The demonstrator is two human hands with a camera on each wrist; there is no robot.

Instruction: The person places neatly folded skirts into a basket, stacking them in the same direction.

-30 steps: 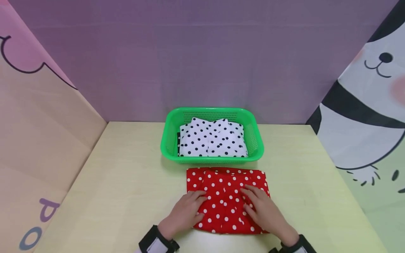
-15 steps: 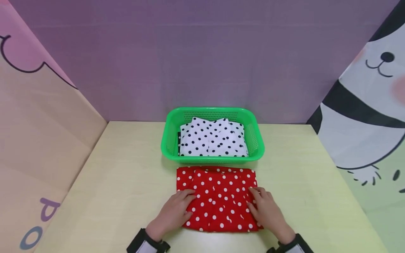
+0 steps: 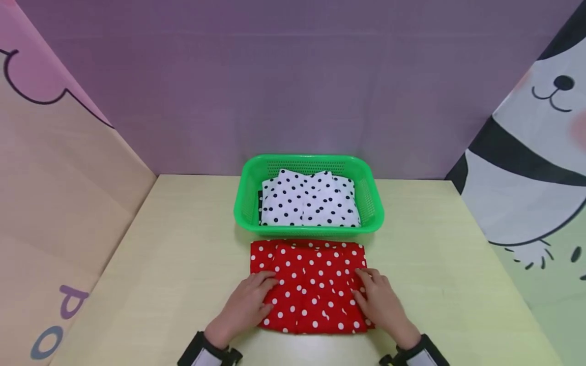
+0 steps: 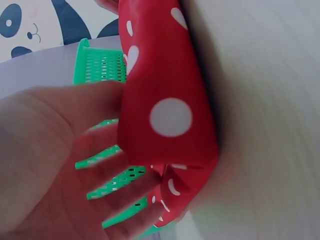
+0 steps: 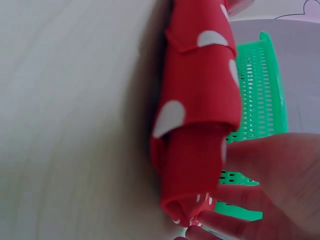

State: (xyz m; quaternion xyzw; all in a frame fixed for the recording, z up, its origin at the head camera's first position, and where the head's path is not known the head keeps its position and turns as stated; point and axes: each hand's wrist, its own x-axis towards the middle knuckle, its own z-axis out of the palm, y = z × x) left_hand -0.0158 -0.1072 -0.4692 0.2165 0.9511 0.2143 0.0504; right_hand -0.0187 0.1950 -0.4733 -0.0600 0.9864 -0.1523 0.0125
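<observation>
A folded red cloth (image 3: 309, 290) with white dots lies flat in front of the basket in the head view. My left hand (image 3: 244, 307) rests at its left edge, thumb and fingers relaxed against the fabric. At the right edge, the fingers of my right hand (image 3: 383, 302) touch the cloth in the same loose way. From the left wrist, a thick rounded fold of the red cloth (image 4: 167, 80) shows beside the spread fingers. The right wrist view shows stacked layers at the cloth's (image 5: 200, 90) near end. Some fingertips are hidden behind the fabric.
Just behind the red cloth stands a green plastic basket (image 3: 377, 216). A folded white cloth (image 3: 311, 201) with black dots lies in it, over something dark at its left. The pale table (image 3: 192, 229) meets a purple backdrop (image 3: 293, 91); printed panels flank both sides.
The red cloth has slid to the left along the table. My left hand has moved left with it. My right hand has shifted from on top of the cloth to its right edge.
</observation>
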